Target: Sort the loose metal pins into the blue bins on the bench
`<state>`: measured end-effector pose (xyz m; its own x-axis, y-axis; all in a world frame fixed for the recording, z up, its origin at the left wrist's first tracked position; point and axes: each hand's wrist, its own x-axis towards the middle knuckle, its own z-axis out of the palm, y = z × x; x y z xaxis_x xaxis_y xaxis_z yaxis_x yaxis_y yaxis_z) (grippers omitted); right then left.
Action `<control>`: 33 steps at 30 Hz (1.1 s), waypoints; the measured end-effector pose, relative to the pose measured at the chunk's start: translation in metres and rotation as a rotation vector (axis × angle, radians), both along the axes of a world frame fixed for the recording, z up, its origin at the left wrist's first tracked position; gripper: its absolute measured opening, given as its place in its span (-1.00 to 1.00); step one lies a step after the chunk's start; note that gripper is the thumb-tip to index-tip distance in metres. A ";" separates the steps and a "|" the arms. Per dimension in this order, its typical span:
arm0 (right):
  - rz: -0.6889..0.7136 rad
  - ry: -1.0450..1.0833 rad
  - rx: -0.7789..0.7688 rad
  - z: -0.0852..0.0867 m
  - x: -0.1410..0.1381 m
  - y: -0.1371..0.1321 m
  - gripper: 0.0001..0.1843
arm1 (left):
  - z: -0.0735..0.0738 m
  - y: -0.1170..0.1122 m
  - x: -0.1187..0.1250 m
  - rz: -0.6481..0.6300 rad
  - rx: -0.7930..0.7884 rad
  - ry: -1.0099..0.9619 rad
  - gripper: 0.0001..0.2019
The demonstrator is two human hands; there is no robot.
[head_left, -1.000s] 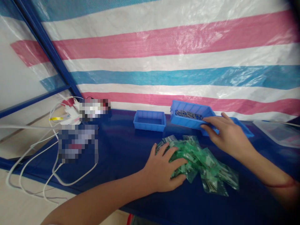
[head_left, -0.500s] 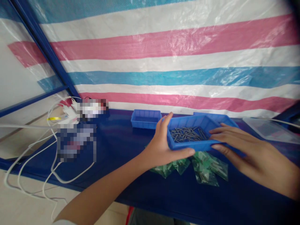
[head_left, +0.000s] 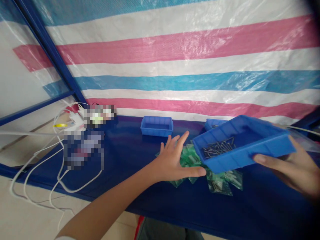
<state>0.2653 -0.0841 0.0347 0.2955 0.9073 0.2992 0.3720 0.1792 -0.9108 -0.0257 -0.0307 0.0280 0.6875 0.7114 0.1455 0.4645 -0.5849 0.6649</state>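
Note:
A blue plastic bin [head_left: 250,150] is held up by my right hand [head_left: 297,166], thumb on its near wall and the other fingers hidden behind its right end. The bin tilts down to the left, and metal screws [head_left: 219,147] lie heaped at that low end. My left hand [head_left: 171,161] is open beside the bin's left end, fingers spread and apart from it. Small clear bags with green printing [head_left: 220,181] lie on the blue table below the bin and partly behind my left hand; some hold thin metal pieces.
A second blue bin [head_left: 157,126] stands at the back of the table [head_left: 120,160]. Another bin [head_left: 212,124] is partly hidden behind the held one. White cables [head_left: 82,189] loop over the left side. A striped sheet [head_left: 160,50] hangs behind.
The bin of screws has moved right and tilted, its right end raised. My left hand has let go of it, while my right hand has shifted to grip its right end.

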 end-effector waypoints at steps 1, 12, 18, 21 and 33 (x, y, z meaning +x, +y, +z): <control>-0.030 -0.071 -0.014 0.003 0.006 -0.003 -0.17 | -0.005 0.001 -0.006 0.000 0.023 0.090 0.08; 0.257 -0.574 0.014 0.027 -0.001 0.003 -0.17 | -0.037 0.001 -0.005 0.038 0.271 0.230 -0.16; 0.329 -0.939 0.136 0.048 -0.049 0.019 -0.19 | -0.034 -0.001 0.009 -0.074 0.403 0.126 -0.07; 0.359 -0.992 0.096 0.051 -0.064 0.022 -0.17 | -0.038 -0.001 0.017 -0.139 0.471 0.117 -0.16; 0.520 -1.103 0.213 0.057 -0.096 0.039 -0.18 | -0.044 0.008 0.023 -0.247 0.489 0.100 -0.46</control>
<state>0.1689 -0.0451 0.0915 -0.5886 0.7443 0.3156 0.7620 0.6411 -0.0909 -0.0029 -0.0231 -0.0158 0.8527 0.3934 0.3438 0.3214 -0.9138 0.2484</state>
